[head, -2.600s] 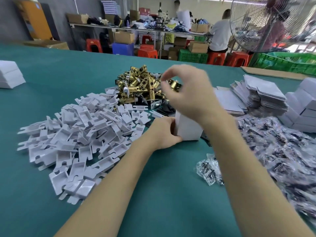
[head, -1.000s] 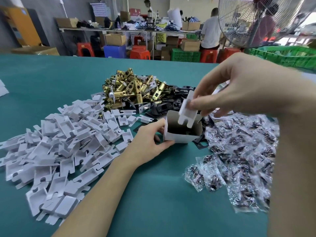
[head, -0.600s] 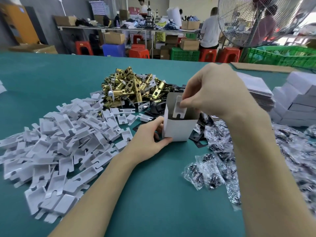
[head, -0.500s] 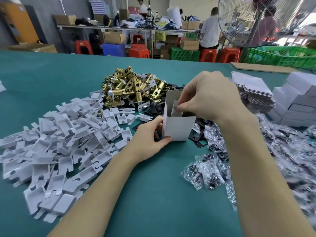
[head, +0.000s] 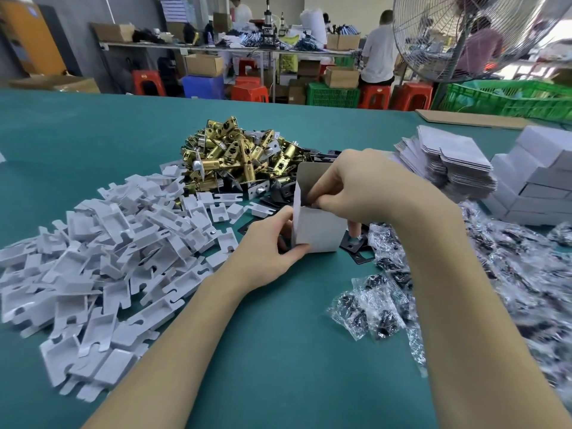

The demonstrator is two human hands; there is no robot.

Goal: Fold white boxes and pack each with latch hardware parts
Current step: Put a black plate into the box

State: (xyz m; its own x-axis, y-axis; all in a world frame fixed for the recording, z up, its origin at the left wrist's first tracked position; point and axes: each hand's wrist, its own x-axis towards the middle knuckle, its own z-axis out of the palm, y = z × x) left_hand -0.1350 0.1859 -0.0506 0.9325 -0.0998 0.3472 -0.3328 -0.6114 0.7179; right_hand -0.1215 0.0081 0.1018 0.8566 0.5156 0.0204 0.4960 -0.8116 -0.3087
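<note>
1. Near the middle of the green table (head: 278, 351), the white box (head: 318, 230) stands upright, top flap raised.
2. The left hand (head: 266, 249) grips the box's near-left corner, thumb in front.
3. The right hand (head: 365, 187) arches over the opening, fingertips (head: 318, 199) curled inside; whether they pinch anything is hidden.

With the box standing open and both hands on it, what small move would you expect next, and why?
Probably the right hand draws its fingers out of the box mouth and reaches for another part. The white box stands upright on the green table with its top flap still up, the left hand gripping its near corner. The brass latches and bagged screws lie within easy reach.
</note>
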